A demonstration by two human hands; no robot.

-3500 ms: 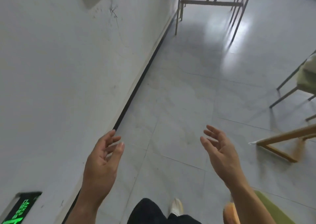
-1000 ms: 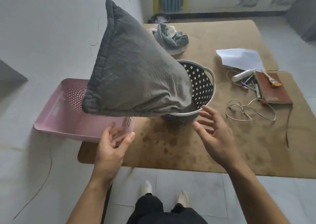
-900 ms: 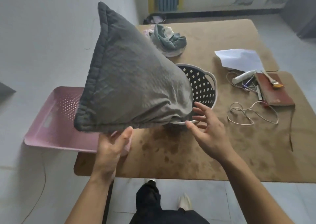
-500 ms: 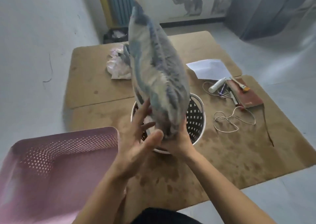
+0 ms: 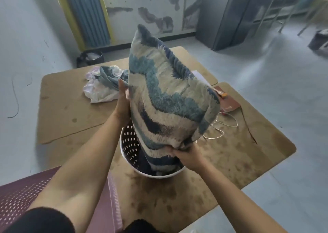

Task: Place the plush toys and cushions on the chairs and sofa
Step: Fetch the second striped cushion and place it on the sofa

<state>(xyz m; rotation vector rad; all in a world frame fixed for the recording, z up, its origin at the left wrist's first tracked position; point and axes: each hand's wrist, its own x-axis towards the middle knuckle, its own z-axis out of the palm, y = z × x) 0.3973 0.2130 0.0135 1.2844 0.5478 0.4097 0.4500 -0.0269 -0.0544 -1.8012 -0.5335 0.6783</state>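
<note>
A large cushion with blue, teal and cream wavy stripes stands on end, its lower corner inside a white perforated round basket. My left hand presses flat against the cushion's left edge. My right hand grips its lower right corner at the basket's rim. No chair or sofa is in view.
The basket sits on a brown stained table. A pile of crumpled cloth lies at the back left, a white cord and a brown notebook at the right. A pink perforated tray is at the lower left.
I came from a bare floor to the table. The cushion turned from its grey back to its striped face, and both hands closed on it; my left hand slid up its left edge.
</note>
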